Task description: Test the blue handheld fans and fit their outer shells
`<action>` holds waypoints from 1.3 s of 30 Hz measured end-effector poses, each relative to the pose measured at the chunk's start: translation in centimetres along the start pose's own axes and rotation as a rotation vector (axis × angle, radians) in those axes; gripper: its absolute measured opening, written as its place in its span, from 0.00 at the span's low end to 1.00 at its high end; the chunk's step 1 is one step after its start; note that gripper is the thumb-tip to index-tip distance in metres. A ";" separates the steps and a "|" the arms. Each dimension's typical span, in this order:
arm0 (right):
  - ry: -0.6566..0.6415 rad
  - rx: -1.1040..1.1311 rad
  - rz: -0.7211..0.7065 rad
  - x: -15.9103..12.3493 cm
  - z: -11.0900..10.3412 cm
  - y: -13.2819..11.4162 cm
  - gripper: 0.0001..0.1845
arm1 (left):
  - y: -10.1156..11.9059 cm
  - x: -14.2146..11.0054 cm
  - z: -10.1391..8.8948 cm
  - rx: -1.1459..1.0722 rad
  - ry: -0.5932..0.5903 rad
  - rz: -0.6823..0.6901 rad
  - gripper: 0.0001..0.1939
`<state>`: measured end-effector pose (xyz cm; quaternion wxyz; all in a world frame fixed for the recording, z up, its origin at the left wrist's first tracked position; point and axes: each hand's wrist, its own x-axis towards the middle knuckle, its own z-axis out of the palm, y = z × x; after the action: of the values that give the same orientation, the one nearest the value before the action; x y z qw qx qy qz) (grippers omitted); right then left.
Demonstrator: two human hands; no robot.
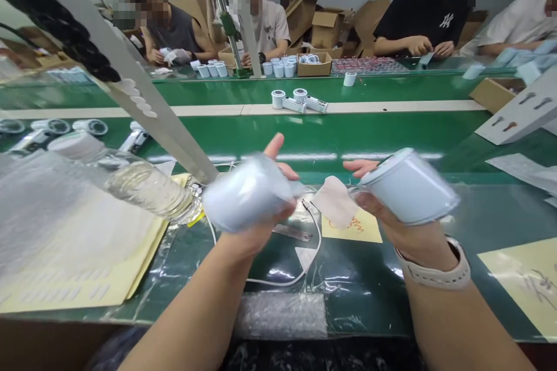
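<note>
My left hand (278, 208) is closed around one end of a bagged pale blue-white device (243, 194). Its rounded body lies over my wrist and is smeared by motion. In my right hand (383, 208) is a similar bagged device (411, 185), its cup-shaped head tilted back over the wrist; the part inside the palm is hidden. Both are held apart above the green work surface. Between the hands lie a pale pinkish scrap (335, 202), a yellow paper with red writing (354, 228) and a white cable (319, 237).
On the left a clear bottle (148, 185) lies beside a slanted metal post (143, 104) and stacked plastic sheets (73, 214). Two white handheld devices (300, 101) lie on the green conveyor (217, 133). A printed white box (522, 110) stands right. Several co-workers sit opposite.
</note>
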<state>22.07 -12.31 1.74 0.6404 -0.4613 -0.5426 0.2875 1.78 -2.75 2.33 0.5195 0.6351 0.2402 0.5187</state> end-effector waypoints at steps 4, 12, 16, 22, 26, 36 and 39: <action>0.076 -0.086 -0.051 -0.4 -1.4 -0.3 0.10 | 0.7 0.0 -0.6 -0.112 -0.045 0.042 0.17; 0.103 -0.112 0.040 0.0 -1.9 0.3 0.13 | 0.6 -0.4 0.5 -0.409 -0.015 -0.293 0.17; 0.258 -0.349 0.193 0.1 -1.6 1.9 0.17 | -0.6 -0.5 0.9 -0.162 -0.009 -0.331 0.17; 0.272 -0.469 0.211 0.3 -1.6 1.6 0.18 | -0.1 -0.5 0.3 0.058 -0.074 -0.195 0.19; -0.088 -0.066 -0.010 0.1 -1.5 0.1 0.20 | 0.7 -0.5 0.3 -0.325 -0.213 -0.217 0.21; 0.061 0.087 0.087 0.4 -0.1 0.4 0.09 | -1.0 -0.6 1.0 -0.023 0.019 -0.044 0.14; 0.182 -0.151 0.098 0.3 -0.4 1.2 0.12 | -0.4 -0.6 0.9 -0.169 -0.029 -0.170 0.15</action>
<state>22.72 -11.69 0.80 0.6356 -0.5582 -0.4794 0.2338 2.47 -3.51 1.83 0.6167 0.5740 0.2410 0.4818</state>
